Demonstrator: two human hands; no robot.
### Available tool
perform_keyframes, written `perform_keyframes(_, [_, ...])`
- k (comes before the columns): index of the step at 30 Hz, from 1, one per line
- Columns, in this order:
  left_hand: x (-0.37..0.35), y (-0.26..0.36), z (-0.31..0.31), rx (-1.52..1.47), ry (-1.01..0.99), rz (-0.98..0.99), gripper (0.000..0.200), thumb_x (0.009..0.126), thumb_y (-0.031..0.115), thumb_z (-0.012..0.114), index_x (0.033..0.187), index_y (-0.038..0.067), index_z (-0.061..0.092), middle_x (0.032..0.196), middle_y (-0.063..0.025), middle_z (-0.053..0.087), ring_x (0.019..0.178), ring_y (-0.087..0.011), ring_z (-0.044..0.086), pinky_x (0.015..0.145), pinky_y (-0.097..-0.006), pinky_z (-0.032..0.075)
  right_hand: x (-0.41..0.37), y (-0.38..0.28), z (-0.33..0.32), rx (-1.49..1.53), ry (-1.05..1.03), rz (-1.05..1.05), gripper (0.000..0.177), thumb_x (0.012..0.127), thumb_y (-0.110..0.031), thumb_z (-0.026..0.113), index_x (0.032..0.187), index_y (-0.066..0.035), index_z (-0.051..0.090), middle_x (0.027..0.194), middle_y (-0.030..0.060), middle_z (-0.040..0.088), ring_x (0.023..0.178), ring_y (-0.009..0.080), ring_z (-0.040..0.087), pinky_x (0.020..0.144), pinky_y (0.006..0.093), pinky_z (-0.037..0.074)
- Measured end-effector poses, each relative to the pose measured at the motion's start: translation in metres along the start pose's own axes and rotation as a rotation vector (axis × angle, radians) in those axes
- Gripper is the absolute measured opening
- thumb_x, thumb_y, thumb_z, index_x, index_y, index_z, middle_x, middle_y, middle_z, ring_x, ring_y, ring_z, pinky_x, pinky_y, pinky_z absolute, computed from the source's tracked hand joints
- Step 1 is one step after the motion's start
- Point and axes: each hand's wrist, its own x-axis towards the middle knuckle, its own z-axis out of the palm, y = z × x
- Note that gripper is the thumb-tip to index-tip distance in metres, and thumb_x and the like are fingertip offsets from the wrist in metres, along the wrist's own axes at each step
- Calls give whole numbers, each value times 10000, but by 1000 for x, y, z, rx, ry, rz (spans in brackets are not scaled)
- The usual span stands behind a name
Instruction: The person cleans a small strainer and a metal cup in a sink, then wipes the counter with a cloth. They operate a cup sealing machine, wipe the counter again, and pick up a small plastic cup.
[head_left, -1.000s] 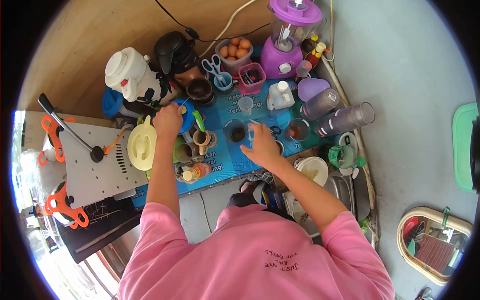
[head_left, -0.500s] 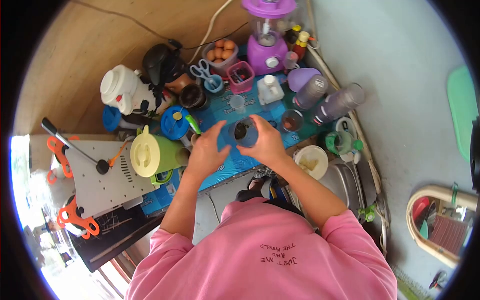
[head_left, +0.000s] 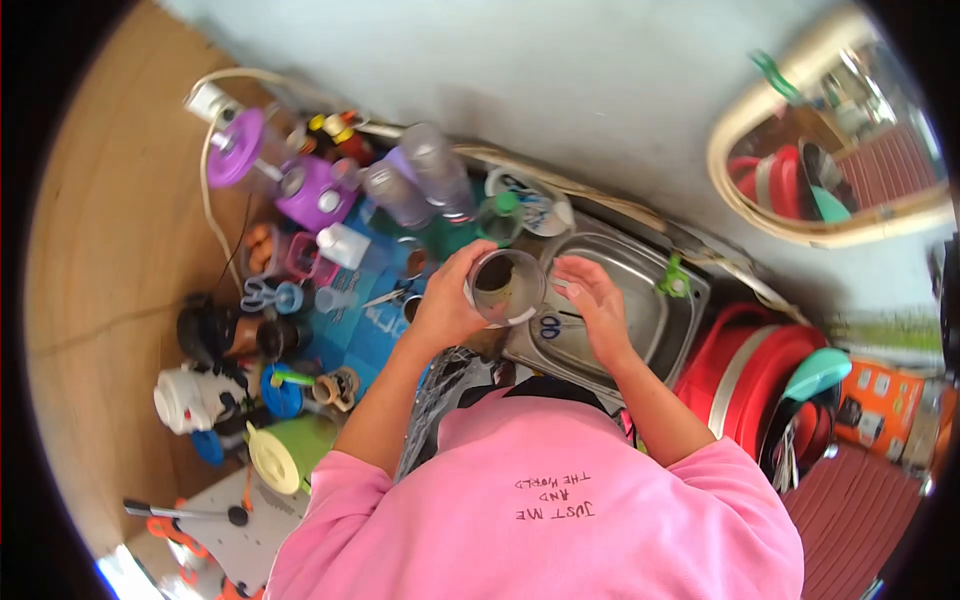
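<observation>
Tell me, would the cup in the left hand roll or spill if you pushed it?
The cup would probably roll if laid on its side, since it looks round. It might spill if tipped, because its top looks open and dark stuff sits inside.

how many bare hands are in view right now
2: the left hand grips a clear round cup with dark contents; the right hand is beside it, above the silver metal sink. Neither is fully hidden.

The cup [head_left: 522, 284] looks smooth and see-through. The sink [head_left: 640, 300] at right is glossy metal; the left wall [head_left: 110, 200], matt wood.
</observation>
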Motion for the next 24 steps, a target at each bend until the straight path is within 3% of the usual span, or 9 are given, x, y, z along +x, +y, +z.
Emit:
perform_keyframes(1, [9, 7, 13, -4, -42, 17, 786, 632, 132, 881, 1321, 56, 511, 1210, -133, 647, 1113, -263, 650, 961, -359, 511, -8, 3, -14, -48, 117, 3, 369, 932, -107, 643, 1269, 22, 565, 1265, 124, 623, 1178, 199, 590, 1009, 338, 461])
perform_keyframes(4, [32, 25, 47, -58, -95, 23, 790, 633, 145, 885, 1324, 63, 511, 1211, -128, 649, 1115, -262, 652, 966, -360, 508, -28, 19, -60, -122, 297, 153, 289, 918, -95, 652, 1178, 26, 619, 1146, 106, 675, 1088, 184, 630, 970, 315, 481])
perform_keyframes(6, [40, 30, 66, -83, -252, 52, 789, 638, 146, 886, 1327, 65, 509, 1208, -124, 652, 1119, -268, 649, 971, -366, 504, -36, 24, -79, -142, 343, 144, 260, 914, -89, 653, 1147, 24, 632, 1113, 100, 684, 1053, 180, 639, 949, 312, 489])
perform_keyframes(8, [45, 33, 91, -76, -270, 81, 778, 652, 152, 882, 1326, 61, 506, 1218, -126, 646, 1129, -273, 640, 983, -367, 496, -51, 31, -91, -150, 389, 159, 231, 910, -83, 654, 1115, 23, 646, 1081, 95, 692, 1017, 176, 647, 927, 310, 497])
perform_keyframes(12, [54, 46, 118, -191, -365, 37, 768, 662, 103, 860, 1335, 52, 493, 1244, -124, 628, 1157, -237, 620, 1005, -349, 480, -52, 31, -110, -80, 422, 228, 227, 899, -87, 661, 1103, 13, 652, 1080, 82, 693, 995, 161, 644, 874, 307, 509])
perform_keyframes(15, [52, 44, 132, -95, -358, 31, 771, 659, 94, 857, 1338, 64, 492, 1222, -110, 636, 1141, -218, 624, 997, -355, 485, -54, 37, -122, -108, 413, 201, 216, 897, -80, 653, 1094, 8, 657, 1064, 84, 695, 958, 156, 648, 849, 300, 513])
perform_keyframes(18, [58, 52, 144, -85, -299, 47, 766, 652, 86, 851, 1333, 79, 501, 1208, -113, 642, 1133, -222, 631, 988, -358, 492, -50, 46, -132, -130, 377, 185, 208, 904, -86, 641, 1086, 13, 658, 1053, 89, 696, 941, 157, 651, 841, 299, 514])
perform_keyframes(21, [51, 49, 145, -186, -420, 33, 765, 640, 88, 845, 1328, 83, 508, 1207, -132, 646, 1127, -262, 640, 975, -363, 500, -55, 47, -137, -94, 366, 204, 208, 906, -88, 636, 1085, 16, 656, 1050, 85, 696, 944, 154, 648, 843, 301, 512])
perform_keyframes(24, [49, 48, 146, 10, -336, 90, 744, 644, 86, 833, 1317, 78, 518, 1222, -149, 636, 1137, -291, 634, 978, -366, 498, -56, 42, -144, -151, 346, 209, 205, 917, -83, 616, 1098, 5, 655, 1055, 82, 693, 957, 168, 650, 858, 306, 518])
